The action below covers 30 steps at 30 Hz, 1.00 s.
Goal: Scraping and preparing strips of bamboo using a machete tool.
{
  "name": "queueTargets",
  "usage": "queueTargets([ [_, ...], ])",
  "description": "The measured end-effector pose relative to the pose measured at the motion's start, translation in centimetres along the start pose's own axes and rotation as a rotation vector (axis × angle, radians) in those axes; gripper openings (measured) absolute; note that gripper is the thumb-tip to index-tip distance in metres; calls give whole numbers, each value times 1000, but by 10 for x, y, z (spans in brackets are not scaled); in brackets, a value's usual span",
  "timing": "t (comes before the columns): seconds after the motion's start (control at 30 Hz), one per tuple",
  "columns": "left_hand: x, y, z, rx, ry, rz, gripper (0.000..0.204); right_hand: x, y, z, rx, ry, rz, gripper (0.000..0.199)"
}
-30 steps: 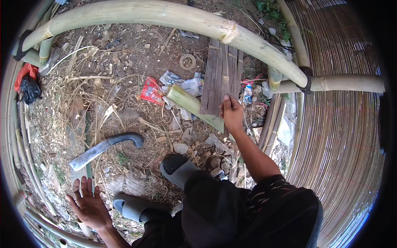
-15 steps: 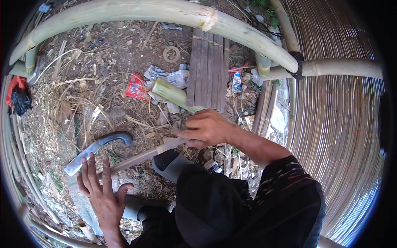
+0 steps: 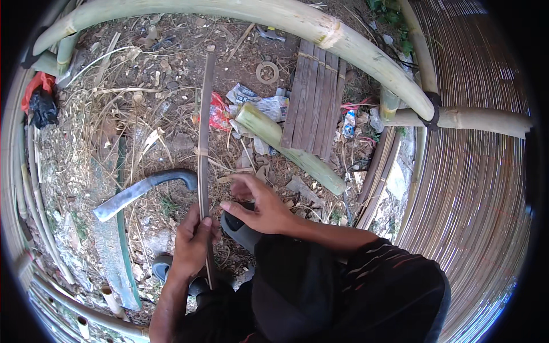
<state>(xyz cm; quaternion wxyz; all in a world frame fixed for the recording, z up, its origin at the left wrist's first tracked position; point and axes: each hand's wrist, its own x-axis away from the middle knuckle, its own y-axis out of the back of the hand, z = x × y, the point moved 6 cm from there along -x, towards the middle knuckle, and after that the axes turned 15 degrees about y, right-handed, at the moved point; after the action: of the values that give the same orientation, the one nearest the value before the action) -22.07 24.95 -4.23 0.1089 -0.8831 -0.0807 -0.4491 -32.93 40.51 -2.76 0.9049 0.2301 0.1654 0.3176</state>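
Note:
A long, narrow bamboo strip [image 3: 205,126] stands lengthwise in front of me, pointing away. My left hand [image 3: 193,237] grips it near its lower part, thumb laid along it. To the right of the strip, my right hand [image 3: 254,203] hovers with its fingers apart and nothing in them. A machete [image 3: 128,197] with a dark curved handle lies on the ground left of the strip, its handle end close to it. Beyond my right hand, a green bamboo piece [image 3: 286,148] lies on the ground, partly under a bundle of flat brown slats [image 3: 314,97].
A thick bamboo pole [image 3: 229,12] arches across the far side. Along the right stands a screen of thin slats [image 3: 469,217]. A red wrapper [image 3: 219,112], a ring [image 3: 267,72] and a green-edged board [image 3: 117,246] lie on the littered ground. A dark bag [image 3: 43,108] hangs at far left.
The bamboo strip has turned from slanting sideways to pointing away from me. My left hand has closed on it; my right hand has let go and opened. The view has shifted.

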Motion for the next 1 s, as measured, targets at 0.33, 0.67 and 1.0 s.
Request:
queueTargets([
  [0.33,-2,15,-41,-292,-377,-229,42,12,3,-71,-548,-495,-138,50],
  [0.67,13,68,-22,132,-175,-290,32,-26,169,-216,586,-420,-542,45],
  [1.0,23,90,-9,145,-180,-375,32,-20,194,-211,715,-889,-446,122],
])
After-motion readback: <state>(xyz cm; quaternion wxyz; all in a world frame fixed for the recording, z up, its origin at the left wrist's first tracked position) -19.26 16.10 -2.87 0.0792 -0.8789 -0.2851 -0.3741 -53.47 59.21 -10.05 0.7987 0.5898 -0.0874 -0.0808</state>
